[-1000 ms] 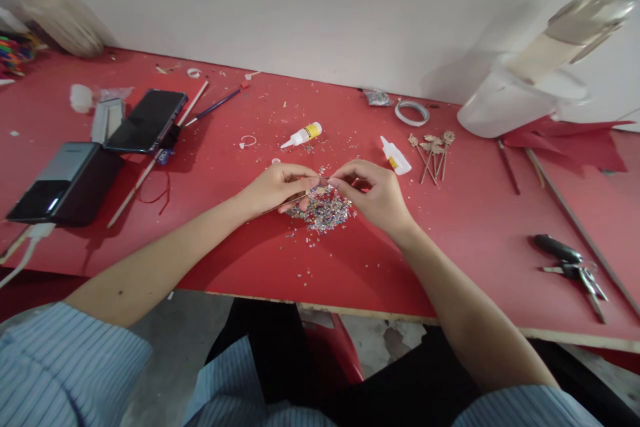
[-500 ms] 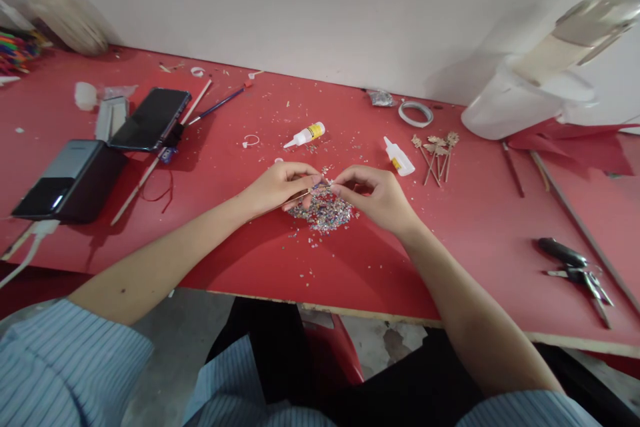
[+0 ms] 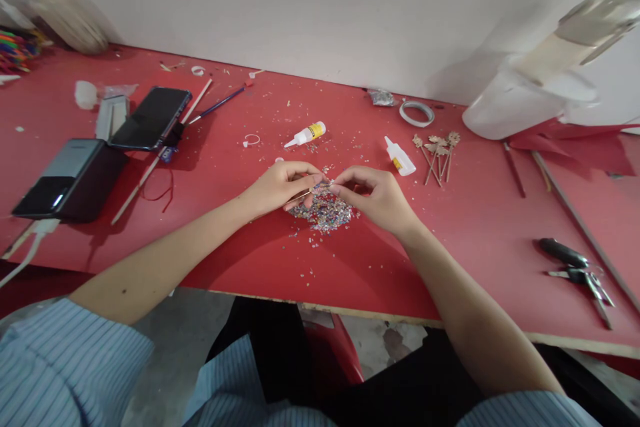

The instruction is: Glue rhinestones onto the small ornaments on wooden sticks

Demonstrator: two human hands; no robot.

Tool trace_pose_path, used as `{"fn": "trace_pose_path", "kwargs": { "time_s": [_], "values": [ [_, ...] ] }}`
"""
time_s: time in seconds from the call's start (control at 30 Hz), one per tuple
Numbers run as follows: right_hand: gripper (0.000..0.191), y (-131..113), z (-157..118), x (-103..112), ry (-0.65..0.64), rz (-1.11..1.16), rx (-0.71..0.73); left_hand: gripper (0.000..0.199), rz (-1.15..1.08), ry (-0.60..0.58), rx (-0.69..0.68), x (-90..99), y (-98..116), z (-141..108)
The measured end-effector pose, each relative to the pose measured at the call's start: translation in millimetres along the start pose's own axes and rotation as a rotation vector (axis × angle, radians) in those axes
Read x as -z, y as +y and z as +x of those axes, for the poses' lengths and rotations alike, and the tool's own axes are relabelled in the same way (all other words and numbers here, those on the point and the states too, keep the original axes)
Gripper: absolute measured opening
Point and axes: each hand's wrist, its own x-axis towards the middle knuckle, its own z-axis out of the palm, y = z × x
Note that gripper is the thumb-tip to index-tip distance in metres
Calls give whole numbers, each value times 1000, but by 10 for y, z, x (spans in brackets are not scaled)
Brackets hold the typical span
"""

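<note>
My left hand (image 3: 287,185) pinches a thin wooden stick (image 3: 299,196), whose far end reaches between both hands' fingertips. Closed at thumb and forefinger, my right hand (image 3: 377,195) meets the stick's glittery tip; whether it grips a separate small piece is too tiny to tell. Below the fingers lies a heap of shiny multicoloured flakes (image 3: 330,212) on the red table (image 3: 240,257). Behind the hands rests a white glue bottle with a yellow label (image 3: 306,135). Another glue bottle (image 3: 399,156) lies to the right, beside several wooden sticks with flower-like tops (image 3: 439,152).
At the left are a phone (image 3: 151,118), a power bank (image 3: 70,180) with a white cable and a paintbrush (image 3: 220,104). A tape roll (image 3: 416,114) lies near the wall. On the right stand a white container (image 3: 520,103) and keys (image 3: 580,275).
</note>
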Motion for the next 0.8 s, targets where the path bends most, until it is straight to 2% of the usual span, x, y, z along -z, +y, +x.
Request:
{"fn": "trace_pose_path", "kwargs": {
  "time_s": [0.57,0.8],
  "values": [
    [19,-9,5,7,-30,39,-31,20,8,-17,18,6,16,-6],
    [20,-15,16,5,-4,55,-43,20,1,0,27,-4,26,-7]
  ]
}}
